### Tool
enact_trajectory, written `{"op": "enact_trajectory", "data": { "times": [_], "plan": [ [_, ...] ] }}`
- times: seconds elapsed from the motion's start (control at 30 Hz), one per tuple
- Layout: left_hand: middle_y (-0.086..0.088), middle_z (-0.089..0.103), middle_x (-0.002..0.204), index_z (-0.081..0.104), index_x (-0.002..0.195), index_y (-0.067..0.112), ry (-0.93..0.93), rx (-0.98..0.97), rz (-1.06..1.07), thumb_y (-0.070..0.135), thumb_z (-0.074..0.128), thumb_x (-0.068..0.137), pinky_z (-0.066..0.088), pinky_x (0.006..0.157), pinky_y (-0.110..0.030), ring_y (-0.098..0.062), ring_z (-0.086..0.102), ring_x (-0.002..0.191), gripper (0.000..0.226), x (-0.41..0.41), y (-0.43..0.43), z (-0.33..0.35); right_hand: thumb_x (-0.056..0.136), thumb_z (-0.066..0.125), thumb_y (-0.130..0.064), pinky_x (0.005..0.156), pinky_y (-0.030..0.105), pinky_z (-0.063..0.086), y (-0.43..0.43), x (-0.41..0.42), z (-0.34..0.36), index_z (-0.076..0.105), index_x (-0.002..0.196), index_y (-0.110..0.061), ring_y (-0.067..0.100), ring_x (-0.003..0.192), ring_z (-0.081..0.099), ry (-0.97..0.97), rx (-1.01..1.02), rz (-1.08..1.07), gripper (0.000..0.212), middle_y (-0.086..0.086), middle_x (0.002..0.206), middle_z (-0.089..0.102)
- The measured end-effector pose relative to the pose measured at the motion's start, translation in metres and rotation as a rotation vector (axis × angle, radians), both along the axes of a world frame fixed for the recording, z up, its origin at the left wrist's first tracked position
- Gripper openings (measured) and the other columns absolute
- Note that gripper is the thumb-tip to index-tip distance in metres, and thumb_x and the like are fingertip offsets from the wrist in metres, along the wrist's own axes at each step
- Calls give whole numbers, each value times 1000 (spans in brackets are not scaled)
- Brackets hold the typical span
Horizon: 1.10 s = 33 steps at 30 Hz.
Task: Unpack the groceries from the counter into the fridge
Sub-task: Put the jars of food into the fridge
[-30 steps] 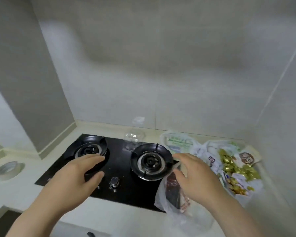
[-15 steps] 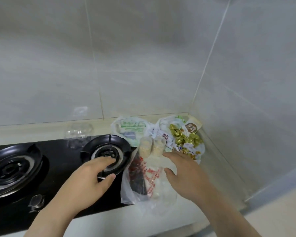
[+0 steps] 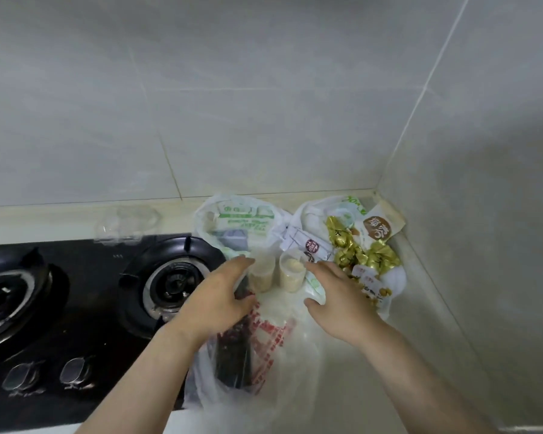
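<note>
Two clear cups of pale food (image 3: 276,274) stand in a thin plastic bag with red print (image 3: 270,346) on the counter. A dark packet (image 3: 232,355) lies in the same bag. My left hand (image 3: 217,299) hovers at the left cup, fingers spread, touching the bag. My right hand (image 3: 339,296) reaches in from the right, fingers straight, beside the right cup. Behind stand a white bag with green print (image 3: 242,220) and a bag of gold-wrapped sweets and snack packets (image 3: 358,249).
A black two-burner gas hob (image 3: 85,296) fills the counter to the left, its near burner right beside my left hand. A clear plastic box (image 3: 126,227) lies behind it. Tiled walls close the corner at the back and right.
The view has swung right and closer to the corner. Both hands moved forward from the hob side and now flank the two cups in the bag.
</note>
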<state>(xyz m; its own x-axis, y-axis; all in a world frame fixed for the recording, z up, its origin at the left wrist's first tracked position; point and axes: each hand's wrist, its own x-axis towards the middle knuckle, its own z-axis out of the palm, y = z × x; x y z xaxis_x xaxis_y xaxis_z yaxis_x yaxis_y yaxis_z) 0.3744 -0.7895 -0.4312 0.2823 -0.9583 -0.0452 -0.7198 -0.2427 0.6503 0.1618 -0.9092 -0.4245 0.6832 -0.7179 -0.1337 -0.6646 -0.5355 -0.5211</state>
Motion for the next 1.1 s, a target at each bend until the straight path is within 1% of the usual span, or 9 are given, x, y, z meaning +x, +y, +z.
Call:
{"op": "enact_trajectory", "data": {
  "times": [0.2, 0.33, 0.4, 0.5, 0.57, 0.67, 0.77, 0.9, 1.1],
  "plan": [
    [2, 39, 151, 34, 147, 28, 44, 105, 113, 48, 66, 81, 41, 108, -44, -16, 37, 139, 76, -1, -69, -62, 89, 68, -33, 114, 31, 31, -61, 31, -40, 11, 156, -24, 16, 144, 29, -15, 159, 2, 88, -3, 159, 23],
    [-5, 45, 145, 42, 143, 14, -11, 75, 250, 44, 68, 82, 38, 111, -41, -25, 41, 136, 72, -12, -91, -78, 78, 79, -28, 91, 23, 39, -84, 38, -67, 35, 142, -31, 5, 112, 49, -101, 371, -107, 78, -13, 125, 49],
    [-11, 55, 130, 51, 133, 5, -30, 33, 352, 34, 75, 76, 43, 99, -37, -32, 53, 120, 68, -14, -95, -78, 68, 83, -34, 93, 27, 48, -87, 41, -86, 43, 129, -42, 3, 110, 56, -131, 445, -143, 73, -21, 117, 56],
    [2, 59, 112, 50, 131, 11, 80, 13, 466, 27, 82, 71, 43, 81, -27, -16, 55, 97, 69, -19, -97, -73, 59, 83, -43, 96, 39, 54, -93, 41, -114, 50, 120, -42, 5, 108, 61, -145, 529, -152, 69, -19, 114, 64],
    [19, 51, 98, 46, 130, 18, 173, 48, 518, 26, 82, 72, 40, 67, -14, -2, 51, 84, 68, -24, -99, -71, 60, 85, -39, 94, 37, 54, -96, 43, -115, 54, 116, -38, 5, 106, 62, -162, 536, -165, 63, -18, 111, 65],
    [19, 50, 86, 50, 115, 22, 251, 61, 598, 22, 82, 71, 37, 52, -8, 7, 49, 74, 55, -25, -103, -69, 61, 85, -37, 94, 36, 54, -100, 46, -118, 55, 116, -37, 4, 105, 62, -196, 532, -157, 63, -17, 111, 66],
    [16, 56, 92, 51, 110, 28, 281, 74, 627, 28, 84, 67, 45, 65, -20, -6, 58, 86, 54, -28, -104, -65, 58, 83, -41, 93, 37, 55, -102, 45, -117, 56, 112, -38, 3, 102, 63, -212, 546, -134, 60, -17, 108, 67],
    [22, 53, 96, 48, 117, 32, 363, 64, 615, 27, 85, 66, 44, 73, -20, 3, 53, 87, 63, -34, -97, -61, 51, 80, -53, 93, 36, 55, -99, 34, -104, 58, 108, -34, 1, 103, 64, -264, 554, -125, 64, -18, 108, 68],
    [11, 59, 116, 48, 126, 28, 475, -85, 697, 17, 87, 63, 57, 84, -34, -12, 62, 104, 75, -50, -75, -45, 58, 81, -49, 93, 36, 56, -100, 7, -73, 63, 112, -41, -3, 104, 64, -399, 554, -122, 57, -20, 110, 70]
  ]
}}
